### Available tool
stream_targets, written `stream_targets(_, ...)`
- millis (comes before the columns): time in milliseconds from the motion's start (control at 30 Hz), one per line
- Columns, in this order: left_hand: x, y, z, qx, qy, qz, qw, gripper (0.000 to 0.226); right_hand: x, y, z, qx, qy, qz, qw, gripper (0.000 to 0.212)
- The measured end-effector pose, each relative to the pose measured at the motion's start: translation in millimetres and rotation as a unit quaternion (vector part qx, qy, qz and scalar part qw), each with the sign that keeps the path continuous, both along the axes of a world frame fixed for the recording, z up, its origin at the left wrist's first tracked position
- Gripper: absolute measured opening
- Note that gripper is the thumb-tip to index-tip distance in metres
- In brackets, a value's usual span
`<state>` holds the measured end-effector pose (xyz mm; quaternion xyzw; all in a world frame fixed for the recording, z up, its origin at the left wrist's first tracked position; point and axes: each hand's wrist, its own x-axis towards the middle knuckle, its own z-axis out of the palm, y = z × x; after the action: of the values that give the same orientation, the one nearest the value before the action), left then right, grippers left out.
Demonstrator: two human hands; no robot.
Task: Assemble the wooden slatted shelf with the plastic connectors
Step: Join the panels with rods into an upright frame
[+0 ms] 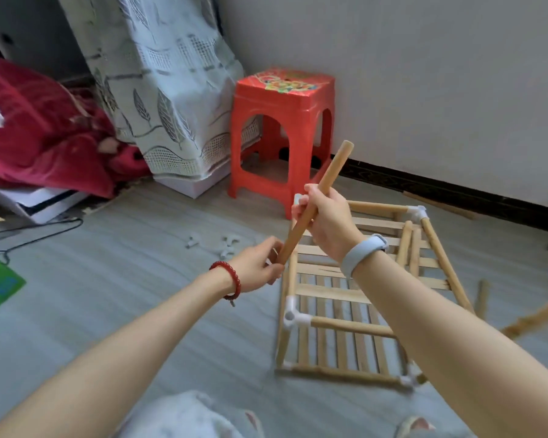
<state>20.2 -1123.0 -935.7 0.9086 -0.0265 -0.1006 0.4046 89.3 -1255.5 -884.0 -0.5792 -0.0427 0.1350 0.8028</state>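
My left hand (260, 262) pinches the near, low end of a smooth round wooden dowel (317, 202), and my right hand (326, 221) grips it mid-length, so its long axis climbs away from me toward the red stool (282, 134). The shelf frame (355, 298) lies flat on the grey floor just below and right of both hands, nearer my right: pale slats, round rails, white plastic corner connectors (293, 316). I judge the dowel's end must next seat in a connector; loose ones (227, 245) lie left.
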Motion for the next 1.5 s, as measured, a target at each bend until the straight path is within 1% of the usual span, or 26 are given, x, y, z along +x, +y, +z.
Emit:
stream_targets(33, -8.6, -5.9, 4.8, 0.017, 0.008, -0.012, 1.000, 0.019, -9.2, -4.2, 6.8, 0.013, -0.008, -0.015, 1.000, 0.010)
stream_targets(67, -17.4, -13.1, 3.3, 0.036, 0.025, -0.020, 0.999, 0.030, -19.0, -12.2, 9.0, 0.013, -0.017, -0.018, 1.000, 0.015)
stream_targets(133, -29.1, -24.7, -11.8, 0.092, 0.083, -0.024, 0.992, 0.060, -35.6, -27.9, 3.8, 0.021, -0.021, -0.006, 1.000, 0.025)
stream_targets(167, -36.0, -30.5, -21.6, 0.106, 0.113, -0.016, 0.988, 0.072, -45.0, -35.6, -1.9, 0.015, -0.021, 0.006, 1.000, 0.029)
stream_targets(200, -40.9, -34.5, -31.8, 0.106, 0.139, -0.004, 0.985, 0.080, -51.9, -40.4, -9.1, -0.001, -0.020, 0.013, 1.000, 0.032)
stream_targets(267, -47.3, -39.3, -50.9, 0.074, 0.172, 0.023, 0.982, 0.088, -61.6, -42.4, -22.5, -0.041, -0.033, 0.006, 0.999, 0.034)
stream_targets(333, -49.6, -44.0, -61.7, 0.009, 0.168, 0.060, 0.984, 0.084, -66.3, -40.1, -29.2, -0.053, -0.044, -0.006, 0.998, 0.035)
stream_targets(367, -49.8, -47.0, -65.2, -0.014, 0.149, 0.078, 0.986, 0.075, -67.8, -39.5, -29.8, -0.054, -0.050, -0.011, 0.997, 0.036)
stream_targets(433, -49.1, -51.5, -70.7, -0.030, 0.110, 0.104, 0.988, 0.047, -68.7, -39.2, -29.8, -0.051, -0.064, -0.013, 0.997, 0.039)
stream_targets(467, -48.8, -52.6, -72.9, -0.027, 0.101, 0.111, 0.988, 0.039, -68.7, -39.3, -29.3, -0.048, -0.067, -0.011, 0.996, 0.040)
stream_targets(500, -48.3, -52.9, -75.0, -0.022, 0.099, 0.113, 0.988, 0.038, -68.7, -38.7, -28.8, -0.045, -0.070, -0.009, 0.996, 0.041)
stream_targets(567, -48.1, -51.6, -78.2, -0.018, 0.104, 0.112, 0.988, 0.041, -67.7, -36.0, -29.9, -0.040, -0.076, -0.007, 0.996, 0.041)
stream_targets(700, -46.6, -50.8, -84.8, -0.040, 0.103, 0.129, 0.985, 0.043, -65.5, -33.2, -32.1, -0.043, -0.089, 0.011, 0.995, 0.039)
stream_targets(867, -46.8, -46.0, -87.2, -0.056, 0.101, 0.124, 0.986, 0.029, -74.3, -21.3, -37.3, -0.061, -0.127, 0.055, 0.988, 0.046)
stream_targets(1033, -50.2, -42.4, -82.8, -0.117, 0.132, 0.105, 0.979, 0.037, -77.9, -4.9, -39.6, -0.081, -0.149, 0.074, 0.983, 0.048)
stream_targets(1233, -54.1, -39.4, -84.2, -0.160, 0.161, 0.099, 0.969, 0.042, -75.1, 1.7, -37.3, -0.071, -0.138, 0.079, 0.985, 0.048)
stream_targets(1367, -52.8, -40.7, -80.3, -0.140, 0.177, 0.102, 0.969, 0.036, -69.4, -3.5, -37.5, -0.055, -0.123, 0.089, 0.987, 0.047)
stream_targets(1433, -51.2, -36.2, -80.1, -0.110, 0.155, 0.133, 0.973, 0.039, -68.3, -11.1, -38.6, -0.048, -0.111, 0.091, 0.988, 0.044)
stream_targets(1500, -47.8, -26.6, -80.9, -0.095, 0.125, 0.206, 0.966, 0.040, -67.4, -19.5, -39.2, -0.045, -0.100, 0.090, 0.990, 0.038)
